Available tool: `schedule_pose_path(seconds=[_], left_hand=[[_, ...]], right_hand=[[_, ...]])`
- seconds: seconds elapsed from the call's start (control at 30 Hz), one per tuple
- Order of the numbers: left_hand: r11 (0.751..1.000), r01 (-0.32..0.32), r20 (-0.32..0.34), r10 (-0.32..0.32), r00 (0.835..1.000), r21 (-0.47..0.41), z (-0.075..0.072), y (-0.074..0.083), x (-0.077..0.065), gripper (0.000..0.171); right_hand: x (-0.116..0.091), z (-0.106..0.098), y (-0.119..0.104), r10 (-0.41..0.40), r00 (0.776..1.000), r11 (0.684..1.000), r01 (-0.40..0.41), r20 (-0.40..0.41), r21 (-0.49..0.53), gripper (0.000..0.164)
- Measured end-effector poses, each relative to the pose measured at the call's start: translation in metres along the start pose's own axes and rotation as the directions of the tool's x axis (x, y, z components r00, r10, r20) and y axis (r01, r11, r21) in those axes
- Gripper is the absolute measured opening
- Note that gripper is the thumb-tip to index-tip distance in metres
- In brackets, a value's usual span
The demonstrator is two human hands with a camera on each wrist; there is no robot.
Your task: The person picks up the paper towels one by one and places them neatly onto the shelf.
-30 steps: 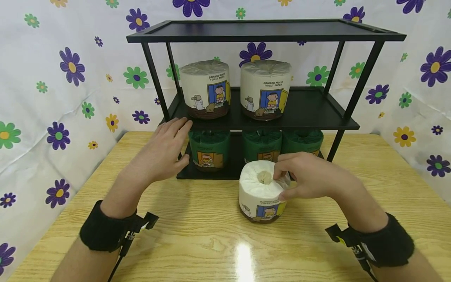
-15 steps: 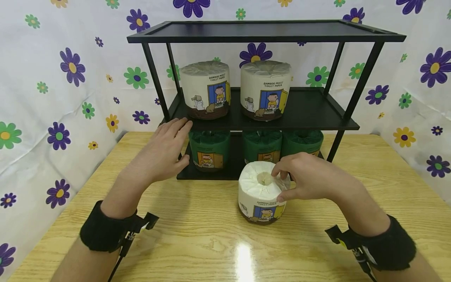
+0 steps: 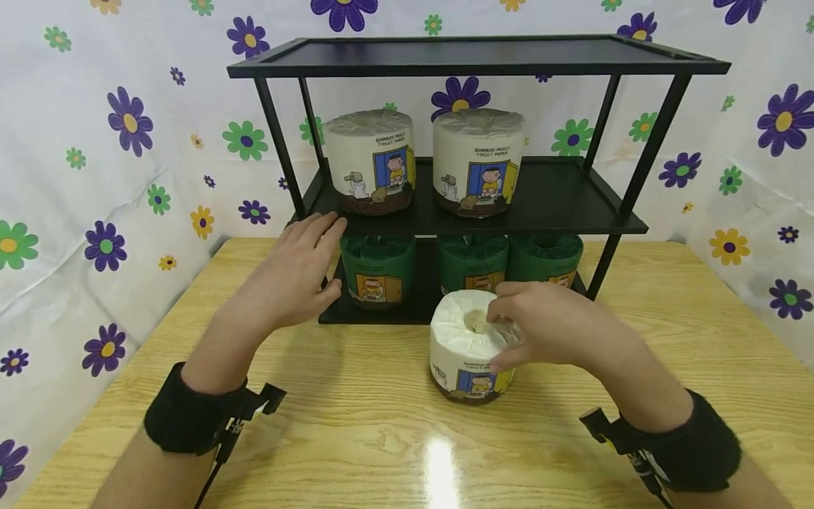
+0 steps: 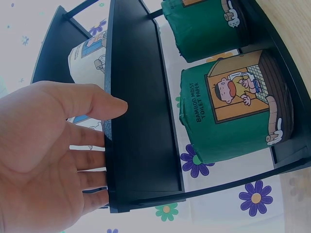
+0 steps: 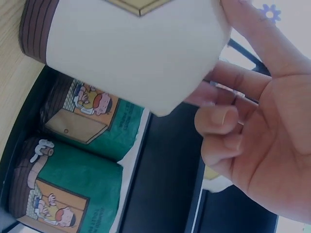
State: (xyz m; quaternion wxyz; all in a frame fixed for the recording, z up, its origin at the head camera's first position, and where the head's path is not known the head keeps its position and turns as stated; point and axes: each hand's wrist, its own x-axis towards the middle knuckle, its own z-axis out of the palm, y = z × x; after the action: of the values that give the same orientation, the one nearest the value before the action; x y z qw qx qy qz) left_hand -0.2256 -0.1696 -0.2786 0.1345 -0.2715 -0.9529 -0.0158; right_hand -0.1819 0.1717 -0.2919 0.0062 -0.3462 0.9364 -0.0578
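A white wrapped toilet roll [image 3: 473, 346] stands upright on the wooden table, in front of the rack. My right hand [image 3: 540, 325] grips it at the top right, thumb on its printed side and fingers over the top by the core hole. In the right wrist view the ring and little fingers [image 5: 218, 119] curl in beside the roll. My left hand [image 3: 295, 265] rests at the left front edge of the black rack's middle shelf [image 3: 572, 198]. In the left wrist view its fingers [image 4: 90, 160] lie straight at that edge and its thumb overlaps the shelf's underside.
Two white toilet rolls, one left [image 3: 369, 162] and one right [image 3: 478, 162], stand on the middle shelf. Below are green rolls: one at left [image 3: 378, 272], two side by side at right [image 3: 473, 261]. The rack's flat top [image 3: 477, 53] overhangs them. Flowered cloth hangs behind.
The white roll has turned slightly and shifted a little left on the table. My right hand has slid slightly left over its top, thumb farther round the front. My left hand stays put.
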Motion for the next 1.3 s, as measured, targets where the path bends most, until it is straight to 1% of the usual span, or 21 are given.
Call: schedule_pose_path(seconds=[0.1, 0.23, 0.5, 0.73, 0.87, 0.97, 1.1, 1.3], left_hand=[[1.000, 0.001, 0.003, -0.001, 1.000, -0.003, 0.000, 0.000, -0.001, 0.076], [1.000, 0.003, 0.011, -0.003, 1.000, -0.005, -0.001, 0.000, -0.001, 0.076], [1.000, 0.006, 0.023, -0.005, 1.000, -0.008, -0.003, 0.002, -0.002, 0.075], [1.000, 0.010, 0.008, -0.010, 1.000, -0.006, 0.000, 0.001, -0.002, 0.075], [1.000, 0.011, 0.003, -0.011, 1.000, -0.008, 0.001, 0.000, -0.001, 0.076], [1.000, 0.010, 0.012, -0.010, 1.000, -0.010, -0.001, 0.001, -0.001, 0.076], [1.000, 0.009, 0.028, -0.008, 1.000, -0.014, -0.003, 0.001, -0.001, 0.075], [1.000, 0.012, 0.017, -0.012, 1.000, -0.018, -0.001, -0.001, -0.001, 0.076]], right_hand=[[0.002, 0.001, -0.004, -0.006, 1.000, 0.999, 0.006, -0.009, -0.054, 0.046], [0.002, 0.004, -0.003, -0.008, 1.000, 0.998, 0.006, -0.029, -0.065, 0.046], [0.000, 0.003, 0.002, 0.043, 0.999, 0.999, -0.043, 0.001, 0.004, 0.051], [0.001, 0.003, 0.005, 0.037, 0.999, 0.997, -0.039, 0.031, 0.070, 0.054], [0.002, 0.004, 0.007, 0.030, 0.998, 0.996, -0.034, 0.046, 0.085, 0.054], [0.002, 0.004, 0.009, 0.028, 0.998, 0.995, -0.033, 0.058, 0.095, 0.054], [0.003, 0.005, 0.010, 0.046, 0.996, 0.993, -0.053, 0.071, 0.106, 0.056], [0.005, 0.006, 0.012, 0.071, 0.995, 0.991, -0.078, 0.069, 0.112, 0.057]])
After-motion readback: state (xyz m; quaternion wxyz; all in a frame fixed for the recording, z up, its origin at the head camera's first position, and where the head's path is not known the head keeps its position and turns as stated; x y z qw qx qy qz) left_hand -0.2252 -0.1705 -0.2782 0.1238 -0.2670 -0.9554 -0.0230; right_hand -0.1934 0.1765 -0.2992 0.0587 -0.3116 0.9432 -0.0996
